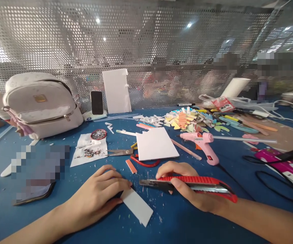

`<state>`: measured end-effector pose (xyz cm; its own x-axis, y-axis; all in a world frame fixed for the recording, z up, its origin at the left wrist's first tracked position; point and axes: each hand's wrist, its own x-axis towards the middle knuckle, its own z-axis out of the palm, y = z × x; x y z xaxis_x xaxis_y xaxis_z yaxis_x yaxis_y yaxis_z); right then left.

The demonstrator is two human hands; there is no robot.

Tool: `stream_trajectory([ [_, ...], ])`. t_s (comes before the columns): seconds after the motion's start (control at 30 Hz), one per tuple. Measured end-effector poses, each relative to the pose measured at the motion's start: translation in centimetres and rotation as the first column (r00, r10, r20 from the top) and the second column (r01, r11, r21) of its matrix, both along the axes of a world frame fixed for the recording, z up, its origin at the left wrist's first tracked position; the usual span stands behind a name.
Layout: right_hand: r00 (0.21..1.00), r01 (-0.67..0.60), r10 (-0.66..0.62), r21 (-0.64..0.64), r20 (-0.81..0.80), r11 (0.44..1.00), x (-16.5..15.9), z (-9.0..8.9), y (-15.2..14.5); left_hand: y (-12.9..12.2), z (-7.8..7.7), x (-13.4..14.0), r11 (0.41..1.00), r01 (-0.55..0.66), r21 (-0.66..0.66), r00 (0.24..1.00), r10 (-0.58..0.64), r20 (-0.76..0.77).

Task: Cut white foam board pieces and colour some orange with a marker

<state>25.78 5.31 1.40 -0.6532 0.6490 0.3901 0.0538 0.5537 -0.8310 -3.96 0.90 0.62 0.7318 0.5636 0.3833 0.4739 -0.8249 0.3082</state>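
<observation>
My right hand (187, 184) is closed around a red and black utility knife (204, 183), its blade end pointing left above the table. My left hand (103, 189) grips the upper left end of a small white foam board strip (137, 206), with the thumb on its near side. That strip lies slanted on the blue table, below the knife's tip and apart from it. Beyond my hands, a square white board (158, 144) partly covers scissors (121, 152) with red handles. A short orange strip (131, 166) lies between the scissors and my left hand.
A pink glue gun (202, 144) with its cord lies at the right, near a magenta power strip (283, 166). Coloured scraps (187, 120) are heaped behind. A pale backpack (41, 105), a paper with dark bits (89, 150) and a phone (38, 179) occupy the left.
</observation>
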Motion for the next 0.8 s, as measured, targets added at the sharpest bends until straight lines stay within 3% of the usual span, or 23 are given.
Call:
stream_trajectory([
  [0.17, 1.0, 0.015, -0.018, 0.162, 0.022, 0.987, -0.7, 0.7, -0.6, -0.1, -0.1, 0.3, 0.998, -0.014, 0.06, 1.0, 0.014, -0.004],
  [0.3, 0.998, 0.027, -0.036, 0.173, 0.049, 0.985, -1.2, 0.5, -1.2, -0.8, 0.4, 0.5, 0.967, 0.034, 0.251, 0.999, -0.039, 0.013],
  [0.4, 0.998, 0.003, -0.017, 0.216, 0.061, 0.976, -1.7, -0.4, -1.4, -1.7, 1.0, 0.8, 0.926, 0.109, 0.361, 0.993, -0.082, -0.091],
  [0.53, 0.991, -0.076, 0.047, 0.233, 0.128, 0.97, -2.1, -1.4, -1.6, -2.7, 1.4, 1.1, 0.9, 0.156, 0.406, 0.964, -0.05, -0.26],
  [0.67, 0.98, -0.096, 0.047, 0.249, 0.195, 0.964, -2.4, -1.6, -1.7, -2.9, 0.5, 1.4, 0.884, 0.086, 0.459, 0.974, 0.023, -0.227],
  [0.73, 0.979, -0.093, 0.036, 0.28, 0.202, 0.955, -2.5, -1.6, -1.8, -2.8, -0.2, 1.4, 0.825, 0.044, 0.564, 0.993, 0.025, -0.115],
  [0.8, 0.975, -0.107, 0.035, 0.327, 0.219, 0.939, -2.7, -1.5, -2.0, -2.8, -0.6, 1.4, 0.817, 0.058, 0.573, 0.991, 0.024, -0.135],
])
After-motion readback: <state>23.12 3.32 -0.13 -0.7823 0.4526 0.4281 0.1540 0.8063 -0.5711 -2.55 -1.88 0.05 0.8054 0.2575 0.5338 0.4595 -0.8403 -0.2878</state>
